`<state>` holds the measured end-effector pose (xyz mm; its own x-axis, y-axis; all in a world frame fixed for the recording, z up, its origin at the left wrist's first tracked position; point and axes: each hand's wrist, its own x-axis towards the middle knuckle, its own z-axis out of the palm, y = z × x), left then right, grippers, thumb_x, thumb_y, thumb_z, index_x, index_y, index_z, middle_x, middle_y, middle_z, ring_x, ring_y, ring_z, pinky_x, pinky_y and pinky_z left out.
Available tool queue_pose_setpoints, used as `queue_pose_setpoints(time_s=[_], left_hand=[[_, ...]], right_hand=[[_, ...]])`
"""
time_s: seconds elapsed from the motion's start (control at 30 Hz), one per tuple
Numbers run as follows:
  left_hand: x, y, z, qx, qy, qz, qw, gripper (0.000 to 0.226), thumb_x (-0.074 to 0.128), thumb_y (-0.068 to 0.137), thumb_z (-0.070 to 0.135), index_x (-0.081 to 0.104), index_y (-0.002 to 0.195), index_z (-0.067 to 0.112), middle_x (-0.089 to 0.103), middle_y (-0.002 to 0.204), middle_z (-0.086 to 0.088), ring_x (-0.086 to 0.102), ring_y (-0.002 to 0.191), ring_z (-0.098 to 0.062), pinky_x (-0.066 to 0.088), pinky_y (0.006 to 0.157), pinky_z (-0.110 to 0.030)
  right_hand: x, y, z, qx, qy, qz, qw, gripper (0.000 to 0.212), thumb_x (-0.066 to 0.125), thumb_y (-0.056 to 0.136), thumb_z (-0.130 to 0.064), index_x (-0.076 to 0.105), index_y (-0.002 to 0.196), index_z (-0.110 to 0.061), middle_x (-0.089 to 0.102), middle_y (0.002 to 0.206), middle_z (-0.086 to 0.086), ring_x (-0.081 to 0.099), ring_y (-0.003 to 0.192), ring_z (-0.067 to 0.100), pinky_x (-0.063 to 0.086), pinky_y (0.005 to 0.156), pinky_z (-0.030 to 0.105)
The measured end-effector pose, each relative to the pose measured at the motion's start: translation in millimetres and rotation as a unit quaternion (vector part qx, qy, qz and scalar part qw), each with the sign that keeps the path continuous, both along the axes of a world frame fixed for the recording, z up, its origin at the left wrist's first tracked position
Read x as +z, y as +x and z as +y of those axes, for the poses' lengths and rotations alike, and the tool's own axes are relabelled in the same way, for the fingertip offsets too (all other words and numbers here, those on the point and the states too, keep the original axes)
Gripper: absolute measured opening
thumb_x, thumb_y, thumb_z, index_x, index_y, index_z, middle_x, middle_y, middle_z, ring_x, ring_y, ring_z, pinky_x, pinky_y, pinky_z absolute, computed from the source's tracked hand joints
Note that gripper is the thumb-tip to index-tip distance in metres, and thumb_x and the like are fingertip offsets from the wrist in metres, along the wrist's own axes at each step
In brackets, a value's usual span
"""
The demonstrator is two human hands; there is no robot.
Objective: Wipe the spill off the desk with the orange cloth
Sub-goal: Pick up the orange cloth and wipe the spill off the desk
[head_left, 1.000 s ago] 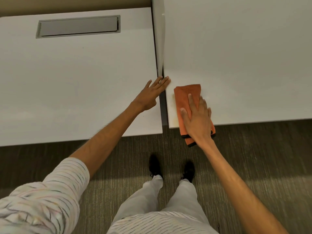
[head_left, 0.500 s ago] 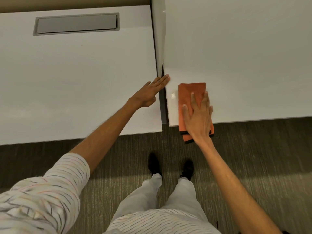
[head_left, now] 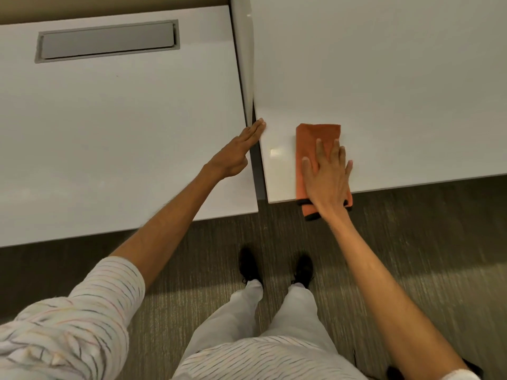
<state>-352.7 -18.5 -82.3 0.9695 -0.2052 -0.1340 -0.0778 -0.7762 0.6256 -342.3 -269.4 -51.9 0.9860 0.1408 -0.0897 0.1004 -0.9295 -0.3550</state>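
Cloth partly covered, desk cropped

The right hand (head_left: pixel 327 179) hides the near half of the orange cloth (head_left: pixel 315 138). The desk (head_left: pixel 384 91) runs off the far and right edges. The faint sheen (head_left: pixel 274 153) left of the cloth is too slight to identify.

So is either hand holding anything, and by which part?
Nothing is gripped. The right hand presses flat on the near half of the orange cloth at the desk edge; the left hand is open, empty.
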Motion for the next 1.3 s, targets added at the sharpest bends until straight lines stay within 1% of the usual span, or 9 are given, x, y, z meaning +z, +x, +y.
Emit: queue_pose_setpoints(time_s=[0.1,0.23,0.47,0.7,0.83,1.0,1.13,1.23,1.3], left_hand=[[-0.4,1.7,2.2,-0.001,0.004,0.008,1.000,0.100,0.030,0.075,-0.025,0.001,0.159,0.023,-0.008,0.166,0.004,-0.001,0.154,-0.019,0.014,0.124,-0.051],[1.1,1.4,-0.3,0.001,0.004,0.015,1.000,0.104,0.029,0.071,-0.025,-0.001,0.159,0.022,-0.009,0.166,0.004,-0.002,0.154,-0.017,0.016,0.123,-0.053],[-3.2,1.7,-0.3,-0.006,0.015,0.017,1.000,0.108,0.033,0.070,-0.024,-0.006,0.157,0.025,-0.011,0.166,0.005,-0.003,0.154,-0.018,0.019,0.120,-0.059],[-0.1,-0.7,-2.1,-0.001,0.015,0.012,1.000,0.107,0.034,0.070,-0.023,-0.005,0.158,0.024,-0.012,0.166,0.006,0.001,0.154,-0.016,0.025,0.118,-0.059],[-1.5,-1.5,-3.1,0.000,0.003,0.002,1.000,0.103,0.031,0.074,-0.023,-0.005,0.158,0.026,-0.014,0.164,0.012,0.006,0.154,-0.015,0.036,0.111,-0.059],[1.0,-0.9,0.9,-0.006,-0.006,0.005,1.000,0.089,0.028,0.085,-0.015,-0.003,0.158,0.024,-0.009,0.166,0.006,0.008,0.153,-0.015,0.025,0.120,-0.056],[7.3,-1.8,0.1,0.001,-0.018,0.020,1.000,0.076,0.026,0.091,0.003,-0.001,0.158,0.023,-0.007,0.166,0.005,0.011,0.153,-0.015,0.021,0.122,-0.054],[9.5,-3.2,-0.7,0.010,-0.021,0.032,0.999,0.071,0.027,0.095,0.010,-0.001,0.158,0.025,-0.006,0.166,0.008,0.009,0.152,-0.012,0.016,0.124,-0.052],[11.4,-2.4,-0.6,0.011,-0.006,0.033,0.999,0.064,0.027,0.101,0.015,0.000,0.158,0.027,-0.006,0.166,0.009,0.007,0.153,-0.011,0.010,0.124,-0.053]], right_hand=[[3.6,17.0,26.4,-0.047,0.040,0.001,0.998,0.062,0.034,0.103,-0.046,0.023,0.158,-0.019,0.009,0.165,0.018,0.012,0.152,0.034,0.015,0.123,0.051],[3.0,-3.2,72.1,-0.032,0.044,-0.006,0.998,0.060,0.035,0.104,-0.045,0.022,0.157,-0.019,0.008,0.165,0.018,0.016,0.151,0.035,0.019,0.120,0.048],[-0.7,14.5,105.9,-0.057,0.041,0.001,0.998,0.062,0.031,0.105,-0.043,0.016,0.159,-0.016,0.005,0.165,0.023,0.014,0.151,0.038,0.014,0.122,0.049],[-2.4,-10.0,89.6,-0.046,0.042,-0.015,0.998,0.064,0.030,0.105,-0.044,0.011,0.159,-0.016,0.006,0.165,0.022,0.013,0.152,0.037,0.011,0.123,0.050],[-6.8,-28.3,54.7,-0.004,0.027,-0.012,1.000,0.063,0.027,0.106,-0.047,0.009,0.160,-0.020,0.007,0.165,0.020,0.008,0.153,0.034,0.006,0.123,0.049],[-5.6,15.0,65.9,-0.027,0.014,0.003,1.000,0.065,0.027,0.104,-0.050,0.010,0.159,-0.020,0.007,0.165,0.020,0.009,0.153,0.035,0.007,0.124,0.052],[-1.4,17.2,72.2,-0.025,0.023,0.008,0.999,0.065,0.028,0.104,-0.048,0.010,0.160,-0.019,0.007,0.165,0.020,0.010,0.153,0.035,0.009,0.124,0.050],[-2.3,2.3,39.1,0.022,0.020,0.007,1.000,0.063,0.028,0.105,-0.048,0.011,0.159,-0.021,0.008,0.165,0.018,0.009,0.153,0.032,0.008,0.124,0.051],[-3.1,11.5,1.5,0.008,0.021,0.011,1.000,0.063,0.027,0.104,-0.050,0.010,0.159,-0.023,0.009,0.165,0.018,0.009,0.153,0.031,0.004,0.123,0.053]])
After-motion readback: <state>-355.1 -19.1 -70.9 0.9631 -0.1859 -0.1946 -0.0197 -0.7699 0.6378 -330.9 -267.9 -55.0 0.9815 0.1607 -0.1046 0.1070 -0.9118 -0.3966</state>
